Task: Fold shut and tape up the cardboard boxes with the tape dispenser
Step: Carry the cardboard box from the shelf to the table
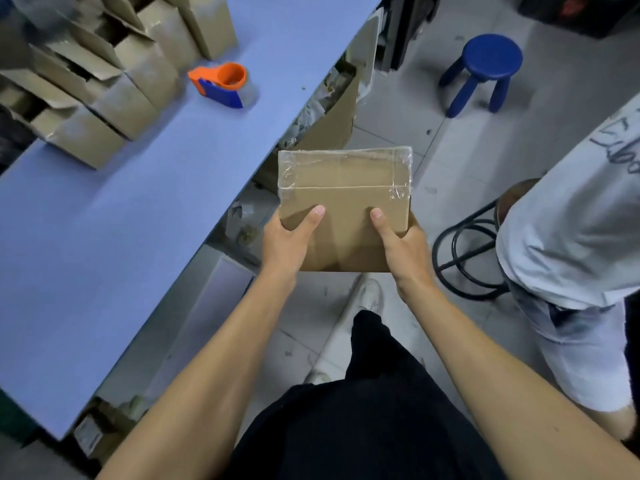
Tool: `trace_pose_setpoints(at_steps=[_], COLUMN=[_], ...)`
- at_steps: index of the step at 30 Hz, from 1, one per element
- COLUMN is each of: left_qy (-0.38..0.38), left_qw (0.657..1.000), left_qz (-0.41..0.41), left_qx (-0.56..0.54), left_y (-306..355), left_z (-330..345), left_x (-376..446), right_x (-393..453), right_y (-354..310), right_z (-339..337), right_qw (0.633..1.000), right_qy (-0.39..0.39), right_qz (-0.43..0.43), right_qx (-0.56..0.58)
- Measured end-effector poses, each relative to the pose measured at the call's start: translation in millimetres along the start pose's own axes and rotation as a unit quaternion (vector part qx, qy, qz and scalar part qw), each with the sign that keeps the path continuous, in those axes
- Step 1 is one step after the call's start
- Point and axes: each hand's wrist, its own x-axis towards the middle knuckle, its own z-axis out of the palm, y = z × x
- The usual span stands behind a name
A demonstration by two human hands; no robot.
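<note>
Fingers of both hands hidden under taped box [343, 206] (thumbs only on top). Open boxes [86, 81] at upper left blurred, cut by frame edge.

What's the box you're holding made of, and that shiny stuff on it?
The brown box looks like matte cardboard, going by its dull, papery face. The shiny clear strips along its edges are probably plastic tape: glossy, wrinkled and see-through.

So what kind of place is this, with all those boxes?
Probably a small packing workroom. Open cardboard boxes wait in rows on a long blue table, a tape dispenser lies beside them, and both hands hold a taped box.
</note>
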Motion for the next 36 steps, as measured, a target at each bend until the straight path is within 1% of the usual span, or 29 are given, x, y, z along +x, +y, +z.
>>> trace_pose_setpoints(at_steps=[7, 15, 21, 27, 31, 36], left_qy=[0.054, 0.122, 0.160, 0.203, 0.263, 0.358], left_qw=[0.998, 0.990, 0.983, 0.970, 0.950, 0.913], left_qz=[-0.021, -0.013, -0.008, -0.002, -0.009, -0.017], left_qx=[-0.030, -0.068, -0.089, -0.136, -0.168, -0.195], left_y=[74.1, 117.9, 138.9, 168.1, 177.3, 178.3], left_z=[50.3, 53.7, 24.3, -18.8, -46.5, -71.1], left_x=[101.4, 205.8, 277.6, 320.8, 331.7, 333.7], right_x=[144.5, 253.0, 307.2, 346.3, 364.8, 376.5], right_y=[-66.1, -127.0, -162.5, -194.3, -206.7, -217.3], right_z=[14.9, 68.4, 133.5, 205.4, 251.0, 299.0], right_qw=[0.999, 0.992, 0.986, 0.973, 0.951, 0.908], right_qy=[-0.049, -0.106, -0.146, -0.209, -0.265, -0.373], right_qz=[0.000, 0.003, -0.004, -0.046, -0.077, -0.088], right_qx=[-0.024, -0.060, -0.078, -0.085, -0.141, -0.169])
